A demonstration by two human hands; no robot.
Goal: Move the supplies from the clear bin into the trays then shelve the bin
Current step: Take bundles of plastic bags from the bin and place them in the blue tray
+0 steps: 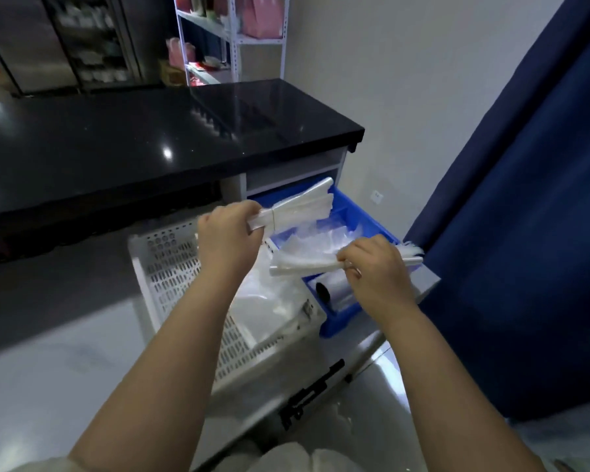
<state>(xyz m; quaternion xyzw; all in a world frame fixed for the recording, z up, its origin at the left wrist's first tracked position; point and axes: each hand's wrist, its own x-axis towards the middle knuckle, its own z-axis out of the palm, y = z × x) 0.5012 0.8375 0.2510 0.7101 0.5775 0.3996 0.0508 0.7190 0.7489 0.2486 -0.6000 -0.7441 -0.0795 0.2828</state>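
**Kid 1:** Two bare arms reach out from the bottom. What do the hands hold?

**Kid 2:** The left hand (230, 233) is curled tight round one end of a tied bundle of clear bags (307, 202). It is up over the back blue tray (358, 212).

**Kid 1:** And the other one?

**Kid 2:** The right hand (375, 267) has its fingers curled round a second bundle (300, 265). That one is above the front blue tray (341, 321).

**Kid 1:** Where is the bin?

**Kid 2:** The white bin with holes (164, 264) sits just left of the trays, under the left arm. Flat clear bags (269, 301) lie in it.

**Kid 1:** What is in the trays?

**Kid 2:** The back one has more clear bags. The front one has a roll with a black end (334, 291).

**Kid 1:** What is behind?

**Kid 2:** A shiny black table (150, 144), and a dark blue curtain (525, 199) on the right.
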